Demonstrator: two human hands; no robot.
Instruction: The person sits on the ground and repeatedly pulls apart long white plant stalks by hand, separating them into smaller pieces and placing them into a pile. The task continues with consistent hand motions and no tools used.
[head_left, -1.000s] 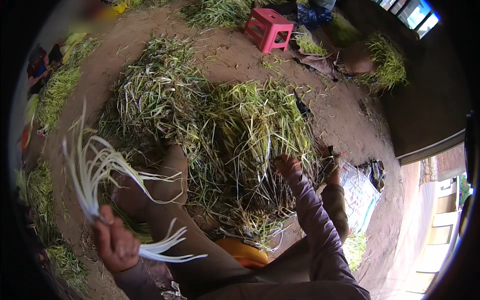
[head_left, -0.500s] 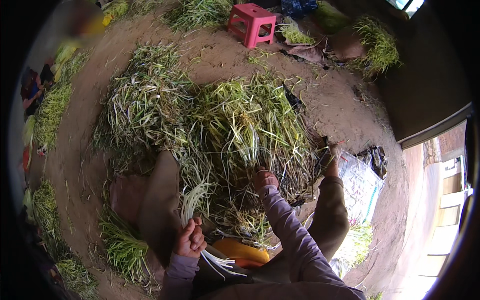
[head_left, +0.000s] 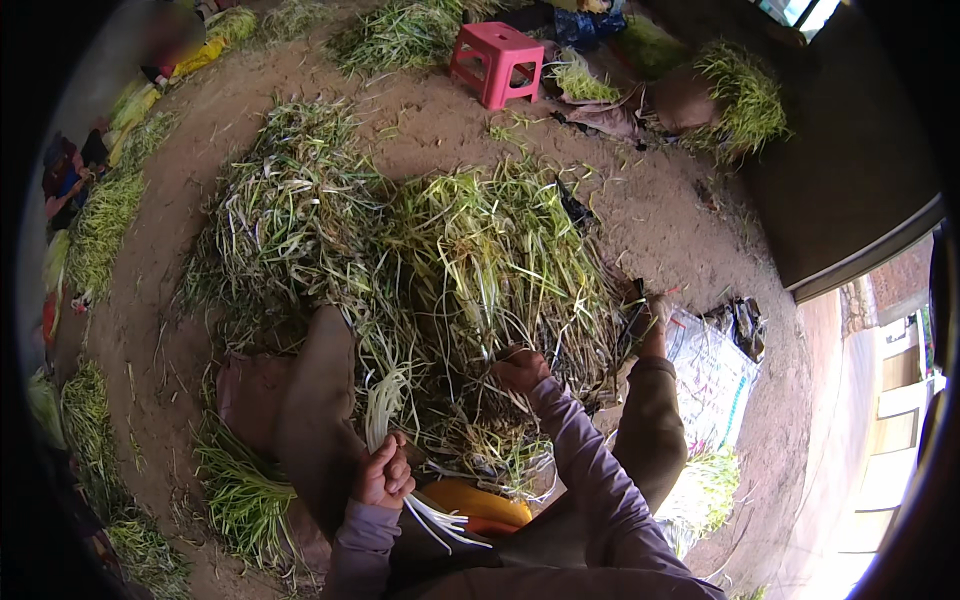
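A bunch of white stalks (head_left: pixel 386 405) is held in the curled left hand (head_left: pixel 384 474), pointing front to back, far end toward the green pile (head_left: pixel 490 240). That pile is touched by the right hand (head_left: pixel 521 370); its grip cannot be told.

The left hand (head_left: pixel 384 474) grips pale stalks (head_left: pixel 384 405), the right hand (head_left: pixel 521 370) at a leafy heap (head_left: pixel 500 235).

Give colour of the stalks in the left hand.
The stalks in the left hand are white to pale green, seen best in the head view.
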